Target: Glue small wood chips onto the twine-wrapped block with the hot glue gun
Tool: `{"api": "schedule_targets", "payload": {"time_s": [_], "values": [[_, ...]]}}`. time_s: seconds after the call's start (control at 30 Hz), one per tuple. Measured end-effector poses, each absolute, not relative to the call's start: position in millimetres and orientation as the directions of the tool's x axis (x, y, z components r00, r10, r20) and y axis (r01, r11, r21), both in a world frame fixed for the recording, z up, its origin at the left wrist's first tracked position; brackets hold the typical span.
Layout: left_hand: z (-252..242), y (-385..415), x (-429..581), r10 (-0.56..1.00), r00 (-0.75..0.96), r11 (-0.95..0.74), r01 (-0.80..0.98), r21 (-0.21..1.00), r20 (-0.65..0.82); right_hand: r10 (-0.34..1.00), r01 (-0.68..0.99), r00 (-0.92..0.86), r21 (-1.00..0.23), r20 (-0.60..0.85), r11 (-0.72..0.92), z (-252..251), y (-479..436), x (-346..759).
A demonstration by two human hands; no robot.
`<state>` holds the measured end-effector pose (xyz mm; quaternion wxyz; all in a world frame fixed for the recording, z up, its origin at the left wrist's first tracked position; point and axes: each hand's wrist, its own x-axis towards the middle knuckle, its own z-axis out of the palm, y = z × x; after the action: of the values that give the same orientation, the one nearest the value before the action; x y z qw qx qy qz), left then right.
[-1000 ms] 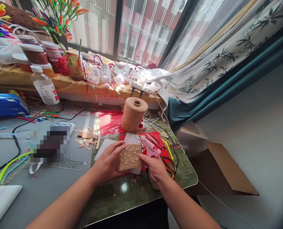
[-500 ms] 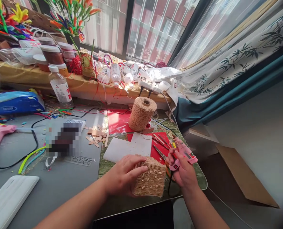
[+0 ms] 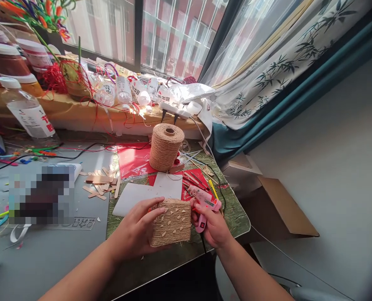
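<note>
A box wrapped in jute twine (image 3: 172, 225) is gripped by my left hand (image 3: 142, 223), whose fingers lie over its top left side. Small pale chips dot the box's near face. My right hand (image 3: 213, 225) is wrapped round the handle of a pink glue gun (image 3: 204, 200), just right of the box. The gun's nozzle points up and left, over the far right edge of the box, and its black cord hangs below. Behind the box lies white paper (image 3: 142, 194). A large spool of jute twine (image 3: 166, 148) stands upright farther back.
Wooden craft sticks (image 3: 102, 182) lie in a pile to the left, near a clear stencil ruler (image 3: 82, 223). Red sheets (image 3: 132, 161) lie under the spool. A water bottle (image 3: 32, 110) stands at the back left. A cardboard box (image 3: 286, 209) sits beyond the table's right edge.
The view has swung to the right, so everything appears farther left. The glue gun has come closer to the twine-wrapped box, which is now turned slightly. Both hands keep their hold.
</note>
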<state>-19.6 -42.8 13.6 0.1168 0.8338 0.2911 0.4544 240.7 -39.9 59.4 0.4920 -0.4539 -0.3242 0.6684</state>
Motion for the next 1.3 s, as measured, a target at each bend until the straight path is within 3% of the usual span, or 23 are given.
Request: {"api": "schedule_targets", "payload": {"time_s": [0.27,0.53,0.9,1.3], "values": [[10.9,-43.1,-21.0,0.599,0.415,-0.797,0.396,0.457,0.685,0.948,-0.354,-0.066,-0.881,-0.312,-0.314,55.6,-47.0,234.7],[11.5,-42.3,-22.1,0.587,0.420,-0.805,0.392,0.445,0.692,0.983,-0.476,-0.080,-0.860,-0.168,-0.185,68.9,-37.6,238.3],[11.9,-47.6,-24.1,0.516,0.368,-0.852,0.308,0.422,0.773,0.978,-0.457,-0.089,-0.864,-0.190,-0.209,60.5,-31.6,252.7],[12.8,-46.9,-24.8,0.519,0.390,-0.853,0.301,0.427,0.761,0.980,-0.494,-0.027,-0.850,-0.195,-0.182,43.8,-29.9,254.6]]}}
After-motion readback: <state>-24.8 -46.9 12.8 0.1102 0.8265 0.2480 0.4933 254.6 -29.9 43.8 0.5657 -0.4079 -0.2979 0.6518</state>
